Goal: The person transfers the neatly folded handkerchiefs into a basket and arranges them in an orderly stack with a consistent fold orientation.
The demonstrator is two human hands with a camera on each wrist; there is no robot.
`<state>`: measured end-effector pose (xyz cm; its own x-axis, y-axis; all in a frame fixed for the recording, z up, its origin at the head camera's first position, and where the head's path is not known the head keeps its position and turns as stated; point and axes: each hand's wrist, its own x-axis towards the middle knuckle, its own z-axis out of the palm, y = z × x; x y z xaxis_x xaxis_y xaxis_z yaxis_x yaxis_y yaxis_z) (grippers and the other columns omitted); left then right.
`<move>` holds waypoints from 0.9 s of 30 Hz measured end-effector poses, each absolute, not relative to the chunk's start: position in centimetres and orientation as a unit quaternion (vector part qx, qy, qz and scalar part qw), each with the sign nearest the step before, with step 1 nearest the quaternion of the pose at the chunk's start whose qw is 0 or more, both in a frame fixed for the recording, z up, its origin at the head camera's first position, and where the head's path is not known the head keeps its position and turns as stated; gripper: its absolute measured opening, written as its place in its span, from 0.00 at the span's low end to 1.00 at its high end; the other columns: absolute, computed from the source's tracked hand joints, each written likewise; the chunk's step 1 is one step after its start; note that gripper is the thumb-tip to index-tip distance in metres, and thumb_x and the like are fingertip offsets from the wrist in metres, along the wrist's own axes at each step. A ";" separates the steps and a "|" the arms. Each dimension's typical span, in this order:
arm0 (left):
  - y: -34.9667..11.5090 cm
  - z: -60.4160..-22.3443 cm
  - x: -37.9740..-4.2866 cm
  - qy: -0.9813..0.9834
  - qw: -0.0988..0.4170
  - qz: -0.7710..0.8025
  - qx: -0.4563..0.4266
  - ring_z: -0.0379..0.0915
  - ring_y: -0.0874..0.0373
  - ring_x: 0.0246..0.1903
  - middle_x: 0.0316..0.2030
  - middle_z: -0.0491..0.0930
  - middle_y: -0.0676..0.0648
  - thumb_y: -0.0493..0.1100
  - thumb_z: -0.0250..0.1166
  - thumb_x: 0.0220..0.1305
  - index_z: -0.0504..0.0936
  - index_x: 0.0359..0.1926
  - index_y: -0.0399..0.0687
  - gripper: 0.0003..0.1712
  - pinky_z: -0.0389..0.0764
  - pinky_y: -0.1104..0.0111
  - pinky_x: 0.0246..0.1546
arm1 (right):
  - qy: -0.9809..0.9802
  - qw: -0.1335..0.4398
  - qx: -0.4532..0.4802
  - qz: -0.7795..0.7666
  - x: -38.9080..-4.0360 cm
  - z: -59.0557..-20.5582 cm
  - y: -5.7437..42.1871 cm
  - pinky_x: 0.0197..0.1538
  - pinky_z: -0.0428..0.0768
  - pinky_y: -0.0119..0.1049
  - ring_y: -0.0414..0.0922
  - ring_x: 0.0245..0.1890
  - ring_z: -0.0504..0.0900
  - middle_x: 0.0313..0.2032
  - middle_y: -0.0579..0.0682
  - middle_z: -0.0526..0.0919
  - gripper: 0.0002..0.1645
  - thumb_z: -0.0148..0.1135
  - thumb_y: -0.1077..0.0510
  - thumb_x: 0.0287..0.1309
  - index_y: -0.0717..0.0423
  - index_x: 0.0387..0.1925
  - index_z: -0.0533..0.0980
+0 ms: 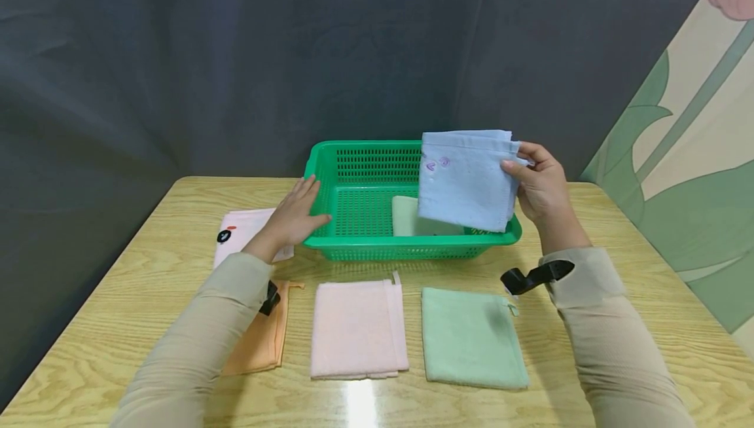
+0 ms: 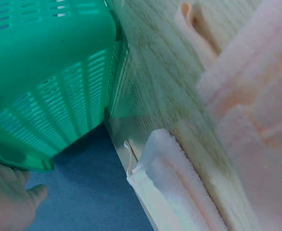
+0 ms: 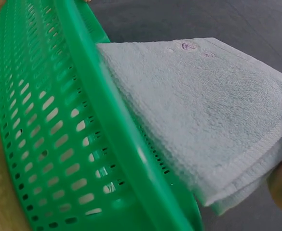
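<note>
My right hand [image 1: 543, 182] pinches a folded light blue towel [image 1: 465, 182] by its right edge and holds it over the right part of a green plastic basket [image 1: 377, 241]. Small purple embroidery shows on the towel, also seen in the right wrist view, where the towel [image 3: 194, 106] hangs beside the basket's rim [image 3: 102, 106]. Inside the basket lies a pale green towel [image 1: 406, 218], partly hidden by the blue one. My left hand [image 1: 297, 212] rests with extended fingers on the basket's left rim. In the left wrist view, that hand [image 2: 8, 197] touches the rim.
On the wooden table [image 1: 141, 271], a pink towel [image 1: 358, 330] and a green towel [image 1: 474, 339] lie folded in front of the basket. An orange towel [image 1: 259, 343] and a pale pink towel [image 1: 247, 222] with a printed face are partly behind my left arm. A dark curtain [image 1: 294, 55] hangs behind.
</note>
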<state>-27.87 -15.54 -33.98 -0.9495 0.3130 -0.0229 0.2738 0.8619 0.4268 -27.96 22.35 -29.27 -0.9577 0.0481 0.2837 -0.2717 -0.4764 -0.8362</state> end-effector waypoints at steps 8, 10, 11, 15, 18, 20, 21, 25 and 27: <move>-15.8 -33.9 -27.7 0.963 0.046 0.217 0.150 0.20 0.51 0.70 0.72 0.30 0.45 0.55 0.49 0.66 0.37 0.71 0.42 0.44 0.36 0.50 0.67 | -0.521 0.091 0.099 0.843 -28.5 -29.8 21.9 0.27 0.78 0.27 0.38 0.27 0.79 0.28 0.45 0.81 0.12 0.64 0.74 0.45 0.54 0.27 0.81; -15.8 -33.8 -27.7 0.963 0.046 0.217 0.151 0.20 0.51 0.70 0.71 0.30 0.45 0.55 0.49 0.66 0.37 0.71 0.42 0.44 0.36 0.50 0.67 | -0.526 0.089 0.096 0.840 -28.6 -30.0 21.7 0.27 0.78 0.27 0.38 0.26 0.79 0.27 0.44 0.81 0.13 0.63 0.73 0.45 0.53 0.27 0.81; -15.9 -33.8 -27.7 0.963 0.047 0.218 0.150 0.20 0.51 0.70 0.71 0.30 0.45 0.55 0.49 0.66 0.37 0.71 0.42 0.44 0.36 0.50 0.67 | -0.532 0.090 0.094 0.837 -28.6 -30.1 21.6 0.28 0.78 0.27 0.38 0.26 0.79 0.27 0.44 0.81 0.13 0.63 0.73 0.46 0.52 0.27 0.81; -15.9 -33.8 -27.7 0.963 0.046 0.218 0.149 0.20 0.51 0.70 0.71 0.30 0.45 0.55 0.49 0.66 0.37 0.71 0.42 0.44 0.36 0.50 0.67 | -0.545 0.084 0.093 0.829 -28.8 -30.4 21.1 0.29 0.78 0.26 0.37 0.26 0.79 0.27 0.43 0.81 0.13 0.62 0.73 0.48 0.51 0.26 0.81; -15.9 -33.8 -27.6 0.964 0.045 0.218 0.148 0.21 0.50 0.70 0.72 0.31 0.44 0.55 0.49 0.65 0.37 0.71 0.42 0.44 0.36 0.50 0.67 | -0.555 0.074 0.092 0.824 -28.9 -30.7 20.7 0.29 0.78 0.26 0.37 0.26 0.79 0.27 0.43 0.81 0.13 0.62 0.72 0.48 0.50 0.26 0.81; -15.9 -33.8 -27.6 0.963 0.046 0.219 0.148 0.21 0.50 0.70 0.71 0.31 0.44 0.55 0.49 0.66 0.37 0.71 0.42 0.44 0.36 0.50 0.67 | -0.560 0.064 0.088 0.821 -29.0 -30.7 20.4 0.29 0.78 0.25 0.36 0.26 0.79 0.27 0.42 0.81 0.14 0.63 0.72 0.47 0.50 0.26 0.81; -15.9 -33.9 -27.6 0.964 0.046 0.218 0.148 0.21 0.50 0.70 0.71 0.31 0.44 0.55 0.49 0.66 0.37 0.71 0.41 0.44 0.36 0.50 0.67 | -0.565 0.060 0.086 0.818 -29.0 -30.8 20.3 0.29 0.78 0.25 0.36 0.26 0.79 0.27 0.42 0.80 0.14 0.63 0.72 0.47 0.49 0.26 0.81; -15.7 -33.9 -27.7 0.964 0.044 0.214 0.149 0.21 0.50 0.70 0.72 0.31 0.45 0.55 0.49 0.65 0.37 0.71 0.42 0.44 0.36 0.50 0.67 | -0.589 0.048 0.073 0.804 -29.0 -30.9 20.0 0.31 0.77 0.24 0.36 0.28 0.77 0.29 0.43 0.77 0.14 0.62 0.71 0.49 0.48 0.26 0.81; -15.7 -33.9 -27.6 0.965 0.042 0.213 0.149 0.21 0.51 0.70 0.72 0.31 0.45 0.55 0.49 0.65 0.38 0.71 0.41 0.44 0.37 0.50 0.67 | -0.601 0.045 0.070 0.795 -29.0 -31.0 19.8 0.30 0.77 0.24 0.36 0.28 0.76 0.30 0.43 0.76 0.15 0.62 0.71 0.50 0.46 0.27 0.80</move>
